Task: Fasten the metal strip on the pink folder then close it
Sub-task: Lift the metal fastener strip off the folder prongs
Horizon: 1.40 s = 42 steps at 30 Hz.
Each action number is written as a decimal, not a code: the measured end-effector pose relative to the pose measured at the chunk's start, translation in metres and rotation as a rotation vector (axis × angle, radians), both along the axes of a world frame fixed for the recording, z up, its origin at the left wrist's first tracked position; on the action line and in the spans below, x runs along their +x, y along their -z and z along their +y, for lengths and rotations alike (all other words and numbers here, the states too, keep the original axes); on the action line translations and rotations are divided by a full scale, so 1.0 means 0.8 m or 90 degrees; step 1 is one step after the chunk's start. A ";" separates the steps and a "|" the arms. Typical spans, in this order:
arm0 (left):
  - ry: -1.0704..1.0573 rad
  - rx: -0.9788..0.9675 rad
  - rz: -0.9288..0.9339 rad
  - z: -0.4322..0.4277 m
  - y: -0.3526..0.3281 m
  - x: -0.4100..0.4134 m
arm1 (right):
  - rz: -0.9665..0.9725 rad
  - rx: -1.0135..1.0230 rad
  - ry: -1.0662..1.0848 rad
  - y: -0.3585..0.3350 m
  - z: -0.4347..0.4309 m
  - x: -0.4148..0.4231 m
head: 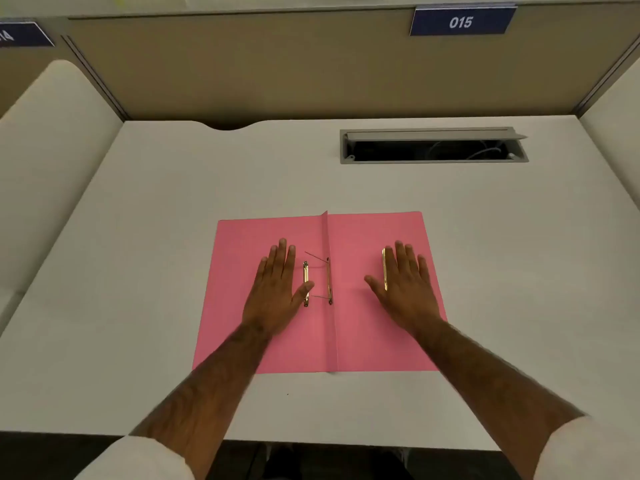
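The pink folder (349,334) lies open and flat on the white desk, its spine fold running up the middle. A gold fastener base (329,280) sits along the spine with two thin prongs sticking out to the left. A loose gold metal strip (305,271) lies left of the spine, partly under my left thumb. A second gold strip (384,268) lies on the right leaf beside my right index finger. My left hand (277,292) rests flat on the left leaf, fingers spread. My right hand (405,282) rests flat on the right leaf, holding nothing.
The white desk (173,271) has a grey cable tray (433,147) open at the back right. A tan partition with a blue label "015" (460,21) stands behind. A cream padded side panel (52,150) lies to the left.
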<state>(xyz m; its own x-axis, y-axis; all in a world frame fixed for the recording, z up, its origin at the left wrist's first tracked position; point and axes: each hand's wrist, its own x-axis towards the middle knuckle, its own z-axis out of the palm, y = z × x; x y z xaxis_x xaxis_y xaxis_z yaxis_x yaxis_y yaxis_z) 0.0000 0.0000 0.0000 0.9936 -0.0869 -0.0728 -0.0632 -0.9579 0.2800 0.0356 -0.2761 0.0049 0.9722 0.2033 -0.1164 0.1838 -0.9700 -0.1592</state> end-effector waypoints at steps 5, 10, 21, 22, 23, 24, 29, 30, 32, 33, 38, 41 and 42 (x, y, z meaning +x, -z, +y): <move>-0.001 0.043 0.041 0.002 0.012 -0.006 | -0.023 0.031 0.020 0.018 -0.002 -0.022; -0.003 0.044 0.067 0.006 0.021 -0.012 | -0.017 0.053 0.042 0.024 -0.006 -0.040; -0.089 -0.122 -0.092 -0.035 -0.014 0.020 | -0.012 0.026 0.043 0.038 -0.010 -0.059; -0.081 -0.119 -0.138 -0.048 -0.022 0.030 | -0.013 0.025 0.044 0.039 -0.010 -0.060; -0.063 -0.109 -0.175 -0.062 -0.030 0.040 | -0.014 0.023 0.045 0.039 -0.010 -0.060; -0.037 -0.094 -0.202 -0.078 -0.036 0.051 | -0.013 0.018 0.045 0.039 -0.010 -0.059; 0.043 0.019 -0.181 -0.141 -0.057 0.102 | -0.006 0.013 0.045 0.039 -0.006 -0.058; 0.056 0.011 -0.137 -0.150 -0.061 0.110 | -0.006 0.013 0.047 0.039 -0.006 -0.058; 0.101 -0.012 -0.030 -0.167 -0.062 0.120 | -0.005 0.014 0.049 0.039 -0.007 -0.058; 0.122 -0.011 0.017 -0.174 -0.060 0.121 | -0.004 0.014 0.049 0.038 -0.007 -0.058; 0.134 0.046 0.089 -0.185 -0.046 0.125 | -0.003 0.018 0.046 0.038 -0.006 -0.058; 0.131 0.022 0.080 -0.192 -0.040 0.128 | -0.003 0.019 0.046 0.039 -0.007 -0.058; 0.128 0.014 0.079 -0.195 -0.038 0.129 | -0.002 0.020 0.047 0.039 -0.008 -0.059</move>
